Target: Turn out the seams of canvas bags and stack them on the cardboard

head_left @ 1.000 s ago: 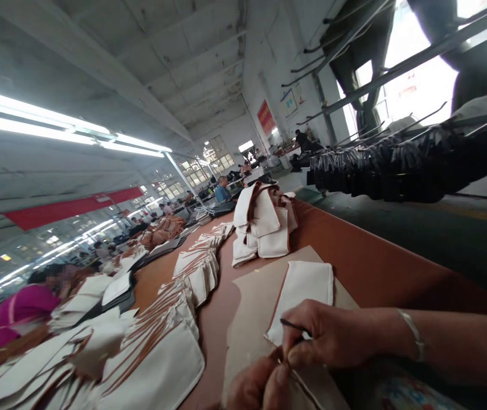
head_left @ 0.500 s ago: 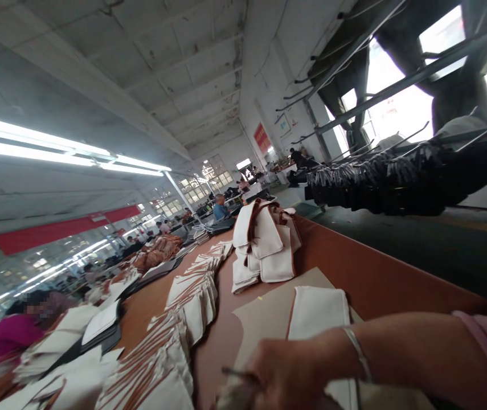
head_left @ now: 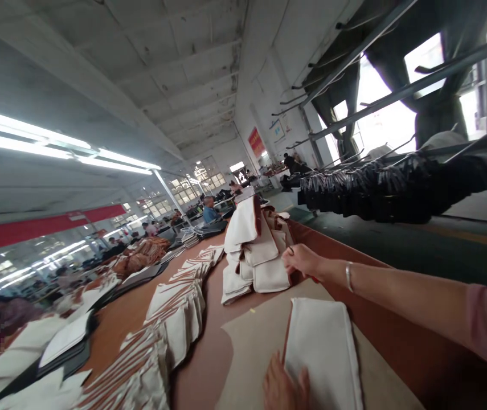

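A cream fabric panel point(head_left: 322, 347) with a brown left edge lies flat on a beige sheet point(head_left: 247, 336) in front of me. My left hand point(head_left: 285, 382) rests at the panel's near left edge, its fingers spread. My right hand point(head_left: 302, 261) is farther off, beside the right side of a heap of cream panels point(head_left: 271, 276) with brown edging. Its fingers are curled closed. A dark tip and a bit of red show at that hand, but the item is too small to name. On the heap's top left a wide cream panel point(head_left: 243, 221) lies slanted.
A long overlapping row of cream pieces point(head_left: 179, 336) runs along the left of the brown table point(head_left: 337, 245). Beyond it lie dark and white stacks point(head_left: 66, 339). Racks with dark hanging pieces point(head_left: 367, 196) stand at right. Other people sit farther back, one in blue point(head_left: 209, 212).
My right hand has moved from low over the near panel forward to the heap. My left hand now shows on the panel's edge. A wide cream panel now tops the heap.
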The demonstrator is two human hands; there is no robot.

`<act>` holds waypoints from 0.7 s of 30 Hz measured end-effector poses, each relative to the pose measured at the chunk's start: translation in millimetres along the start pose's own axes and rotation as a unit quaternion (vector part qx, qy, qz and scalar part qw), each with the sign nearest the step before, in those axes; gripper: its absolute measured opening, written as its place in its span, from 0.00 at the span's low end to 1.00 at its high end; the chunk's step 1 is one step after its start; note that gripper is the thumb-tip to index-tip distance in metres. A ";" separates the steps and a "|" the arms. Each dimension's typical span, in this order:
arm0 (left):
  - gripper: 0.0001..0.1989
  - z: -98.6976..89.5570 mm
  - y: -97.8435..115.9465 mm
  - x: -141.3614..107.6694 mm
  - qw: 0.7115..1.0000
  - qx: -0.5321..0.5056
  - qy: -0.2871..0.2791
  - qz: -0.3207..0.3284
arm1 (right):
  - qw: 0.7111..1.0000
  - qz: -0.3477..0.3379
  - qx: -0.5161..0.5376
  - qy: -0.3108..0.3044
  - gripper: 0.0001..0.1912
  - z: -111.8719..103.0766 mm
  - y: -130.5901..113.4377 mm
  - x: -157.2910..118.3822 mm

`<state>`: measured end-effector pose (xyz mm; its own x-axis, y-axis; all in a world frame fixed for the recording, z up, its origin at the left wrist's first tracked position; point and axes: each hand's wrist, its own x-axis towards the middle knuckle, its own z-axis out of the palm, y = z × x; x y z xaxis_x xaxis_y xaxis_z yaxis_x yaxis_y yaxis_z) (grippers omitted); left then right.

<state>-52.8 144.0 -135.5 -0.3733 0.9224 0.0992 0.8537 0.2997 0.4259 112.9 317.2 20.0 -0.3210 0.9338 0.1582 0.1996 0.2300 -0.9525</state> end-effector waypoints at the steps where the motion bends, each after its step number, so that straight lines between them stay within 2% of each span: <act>1: 0.32 6.7 3.1 6.7 1.000 0.018 -0.011 -0.008 | 1.000 0.013 -0.010 -0.016 0.10 0.4 21.4 -14.8; 3: 0.34 13.8 5.8 15.5 0.998 0.048 -0.032 -0.018 | 0.998 0.036 -0.026 -0.035 0.07 -2.5 59.5 -42.9; 6: 0.32 11.8 5.4 21.1 0.997 0.066 -0.040 -0.017 | 0.997 0.061 -0.044 -0.033 0.05 -12.6 100.8 -71.4; 10: 0.20 1.3 10.6 22.3 0.999 0.029 -0.038 -0.009 | 0.996 0.066 -0.058 -0.002 0.05 -14.9 124.0 -82.0; 12: 0.12 -4.8 16.8 19.7 0.999 -0.006 -0.043 0.004 | 0.997 0.048 -0.058 0.001 0.07 -7.1 123.0 -83.7; 16: 0.11 -29.9 27.8 4.3 0.990 -0.092 -0.041 0.094 | 0.998 -0.039 -0.054 0.017 0.11 3.2 98.3 -86.6; 18: 0.07 -53.7 28.7 -8.3 0.974 -0.155 -0.052 0.157 | 0.992 -0.103 -0.051 0.052 0.13 -5.2 75.2 -83.2; 19: 0.07 -68.3 27.8 -15.5 0.957 -0.209 -0.070 0.190 | 0.988 -0.131 -0.048 0.066 0.14 -12.8 61.7 -79.9; 21: 0.15 -100.4 24.1 -31.7 0.931 -0.282 -0.088 0.214 | 0.984 -0.161 -0.033 0.069 0.16 -29.7 34.0 -72.9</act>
<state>-56.9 97.5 -38.1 0.0647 0.9686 0.2403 0.5657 -0.2339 0.7907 170.6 265.1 -16.1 -0.2487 0.8374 0.4867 0.1698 0.5324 -0.8293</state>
